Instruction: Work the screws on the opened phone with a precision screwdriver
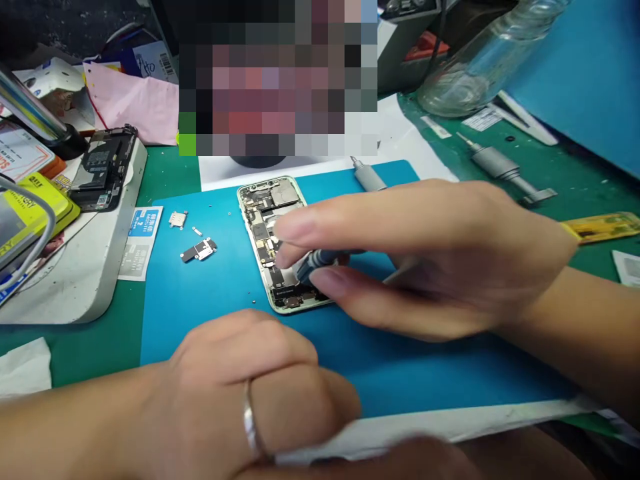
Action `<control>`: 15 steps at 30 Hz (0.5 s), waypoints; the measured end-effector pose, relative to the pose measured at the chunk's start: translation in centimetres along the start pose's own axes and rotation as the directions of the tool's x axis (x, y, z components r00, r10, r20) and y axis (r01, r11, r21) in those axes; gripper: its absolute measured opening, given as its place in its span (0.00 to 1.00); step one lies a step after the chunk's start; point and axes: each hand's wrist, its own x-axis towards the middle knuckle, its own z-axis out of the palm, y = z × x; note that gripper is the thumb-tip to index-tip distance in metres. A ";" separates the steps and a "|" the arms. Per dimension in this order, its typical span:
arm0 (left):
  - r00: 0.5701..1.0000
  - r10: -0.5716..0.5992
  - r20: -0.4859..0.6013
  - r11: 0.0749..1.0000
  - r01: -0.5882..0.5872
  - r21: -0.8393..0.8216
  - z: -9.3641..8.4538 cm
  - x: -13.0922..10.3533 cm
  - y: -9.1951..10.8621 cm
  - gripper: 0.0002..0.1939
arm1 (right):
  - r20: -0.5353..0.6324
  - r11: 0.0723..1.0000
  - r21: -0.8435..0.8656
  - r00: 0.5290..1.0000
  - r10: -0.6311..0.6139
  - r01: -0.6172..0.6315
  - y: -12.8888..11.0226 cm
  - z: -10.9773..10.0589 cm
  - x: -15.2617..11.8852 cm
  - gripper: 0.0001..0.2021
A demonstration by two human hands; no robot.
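Observation:
An opened smartphone [261, 230] lies on the blue mat, its inner boards and metal shields showing. Over its lower right part is my right hand [425, 253], thumb and fingers closed on a dark grey tool with a ribbed end [320, 260]; I cannot make out its exact kind. My left hand [255, 380], with a ring on one finger, rests curled at the near side of the mat, apart from the phone. Its fingertips are hidden. Left of the phone lie a dark and silver bracket [199, 251], a small metal tray-like part [177, 219] and a tiny strip [197, 231].
A white stand [120, 227] at the left carries another opened phone [104, 167]. Behind and right are a grey screwdriver [369, 175], another grey screwdriver [500, 165], a glass bottle [465, 80] and white tweezers [527, 119]. Tiny screws [253, 302] dot the blue mat [200, 320].

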 end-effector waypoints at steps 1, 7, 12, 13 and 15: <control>1.000 0.022 0.016 1.000 -0.023 0.012 0.0 0.9 -0.1 0.15 | -0.015 1.000 0.006 1.000 -0.004 0.004 0.0 0.1 0.0 0.16; 0.987 0.127 0.103 0.989 -0.134 0.065 0.7 3.4 -0.9 0.16 | 0.018 0.999 0.032 1.000 0.006 -0.006 0.0 -0.1 0.3 0.16; 0.971 0.222 0.086 0.971 -0.228 0.067 0.5 3.2 -1.8 0.15 | -0.006 0.999 -0.036 1.000 0.021 -0.021 -0.1 -0.1 0.5 0.14; 0.969 0.229 0.087 0.969 -0.236 0.071 0.4 3.2 -1.9 0.16 | -0.008 0.999 -0.043 1.000 0.019 -0.020 -0.1 -0.2 0.5 0.14; 0.968 0.231 0.094 0.968 -0.239 0.074 0.4 3.2 -1.8 0.16 | 0.025 0.999 -0.032 1.000 0.008 -0.007 0.1 -0.3 0.6 0.14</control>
